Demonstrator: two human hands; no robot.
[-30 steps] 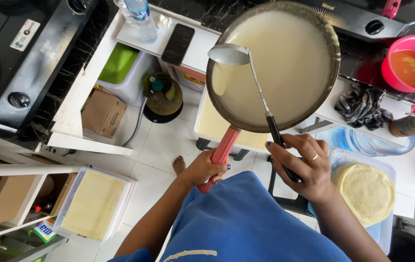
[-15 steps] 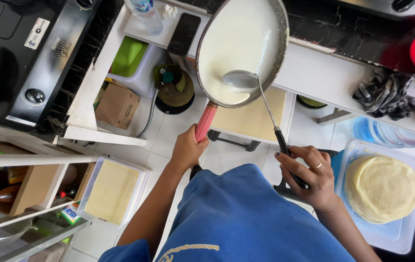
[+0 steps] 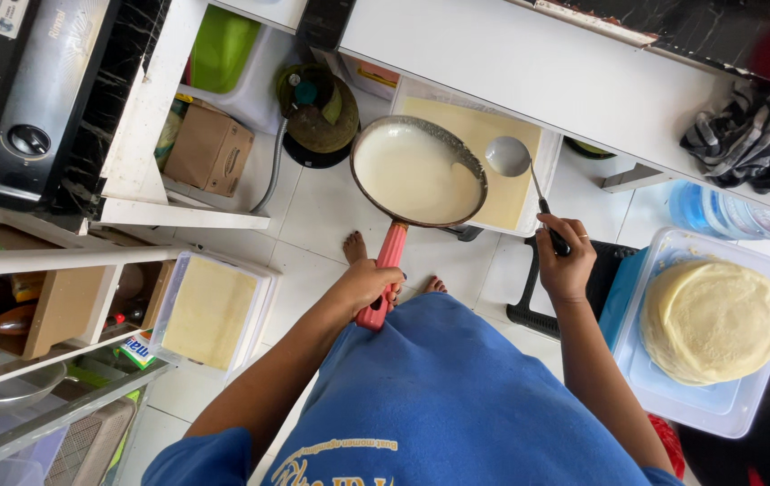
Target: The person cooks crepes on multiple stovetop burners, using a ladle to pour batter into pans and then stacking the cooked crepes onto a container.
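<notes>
My left hand (image 3: 369,284) grips the red handle of a round frying pan (image 3: 418,171) coated with pale batter, held out over the tiled floor in front of me. My right hand (image 3: 564,261) holds a metal ladle (image 3: 511,157) by its dark handle, the bowl just to the right of the pan's rim. A clear tub (image 3: 702,405) with a stack of thin pale crepes (image 3: 713,319) sits low on my right. Below the pan, my bare feet show.
A white counter (image 3: 547,63) runs across the top, with a striped cloth (image 3: 749,135) on it. A black stove (image 3: 34,90) stands at left. A cardboard box (image 3: 209,148), a green gas cylinder (image 3: 317,112) and trays of batter sit on the floor.
The pan has come down and away from the counter, toward my body. The ladle has left the pan and now sits beside its right rim.
</notes>
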